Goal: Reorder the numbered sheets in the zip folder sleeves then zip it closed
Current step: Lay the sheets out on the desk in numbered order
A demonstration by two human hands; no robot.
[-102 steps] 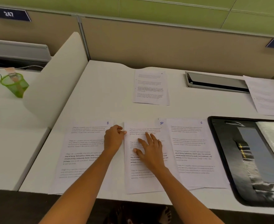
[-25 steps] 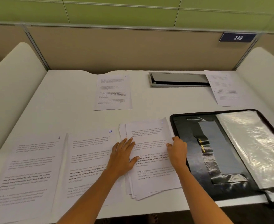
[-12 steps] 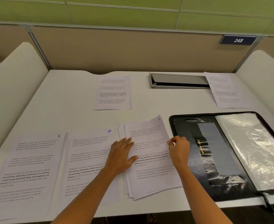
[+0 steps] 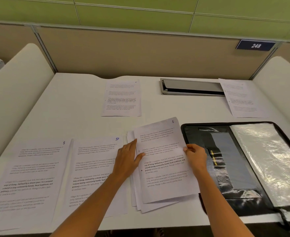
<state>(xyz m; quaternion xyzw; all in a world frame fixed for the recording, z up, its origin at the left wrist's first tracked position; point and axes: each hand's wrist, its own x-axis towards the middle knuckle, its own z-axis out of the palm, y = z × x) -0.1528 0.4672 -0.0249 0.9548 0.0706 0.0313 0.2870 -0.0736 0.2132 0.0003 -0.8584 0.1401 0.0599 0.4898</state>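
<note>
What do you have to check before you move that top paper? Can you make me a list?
1. Right-hand grip pinches the top sheet by its right edge: ok.
2. Left-hand grip rests flat at the left edge of the pile: ok.
3. Only one sheet pinched: cannot tell.
4. Zip folder open: ok.
5. Sheets back in sleeves: not ok; sheet 8 and sheet 10 lie on the desk.
</note>
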